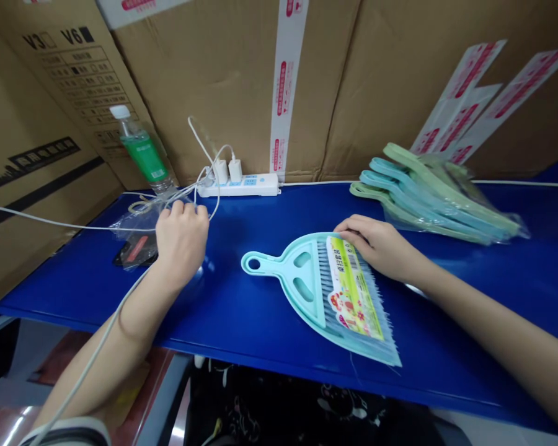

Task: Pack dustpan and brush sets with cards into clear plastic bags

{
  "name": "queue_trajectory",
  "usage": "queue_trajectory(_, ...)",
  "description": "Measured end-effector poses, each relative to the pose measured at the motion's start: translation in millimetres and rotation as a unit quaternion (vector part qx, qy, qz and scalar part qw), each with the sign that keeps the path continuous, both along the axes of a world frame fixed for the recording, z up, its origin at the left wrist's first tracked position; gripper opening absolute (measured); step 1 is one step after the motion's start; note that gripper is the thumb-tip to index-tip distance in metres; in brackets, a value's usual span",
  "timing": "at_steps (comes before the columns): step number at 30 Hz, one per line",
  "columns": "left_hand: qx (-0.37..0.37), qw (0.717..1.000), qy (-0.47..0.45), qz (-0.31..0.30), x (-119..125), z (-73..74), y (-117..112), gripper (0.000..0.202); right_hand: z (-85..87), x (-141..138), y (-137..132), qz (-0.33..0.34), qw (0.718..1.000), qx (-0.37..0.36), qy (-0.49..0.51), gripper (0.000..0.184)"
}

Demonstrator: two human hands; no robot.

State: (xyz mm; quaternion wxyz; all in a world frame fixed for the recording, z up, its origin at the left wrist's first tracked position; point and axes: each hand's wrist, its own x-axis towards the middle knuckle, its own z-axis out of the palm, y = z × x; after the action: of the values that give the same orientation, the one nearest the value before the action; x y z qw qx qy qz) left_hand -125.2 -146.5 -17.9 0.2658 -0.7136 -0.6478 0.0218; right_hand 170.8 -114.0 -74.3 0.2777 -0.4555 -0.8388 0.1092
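Note:
A light-blue dustpan and brush set (302,279) lies on the blue table, its handle with a round hole pointing left. Grey bristles fan out to the right under a printed paper label (353,291). My right hand (376,244) pinches the set's far edge at the top of the label. Further left, my left hand (182,241) is closed in a fist, with a crumpled clear plastic bag (137,217) showing around its fingers. White cables run close by this hand. Under the bag is a dark flat object (139,249) with a red patch.
Several green and light-blue dustpan sets (428,195) in clear wrap are stacked at the back right. A white power strip (246,184) with chargers sits against cardboard boxes (237,80). A bottle with a green label (144,152) stands tilted in view at the back left.

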Motion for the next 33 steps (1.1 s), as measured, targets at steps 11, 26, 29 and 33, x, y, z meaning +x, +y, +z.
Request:
queue_trajectory(11,-0.112,0.99,-0.005,0.089,-1,5.9,11,0.036,9.3,10,-2,0.012,0.997,-0.071,-0.017,0.033)
queue_trajectory(26,-0.13,0.987,-0.001,0.099,-6,5.5,17,0.034,17.5,15,-2,-0.011,0.997,-0.072,-0.008,0.035)
queue_trajectory(29,-0.108,0.991,-0.019,0.077,-5,5.9,15,0.034,23.8,19,-3,-0.031,0.997,-0.075,0.0,0.035)
queue_trajectory(33,-0.044,0.997,-0.018,-0.067,3,-0.7,3,0.031,35.4,25,-5,-0.06,0.995,-0.077,0.018,0.033)
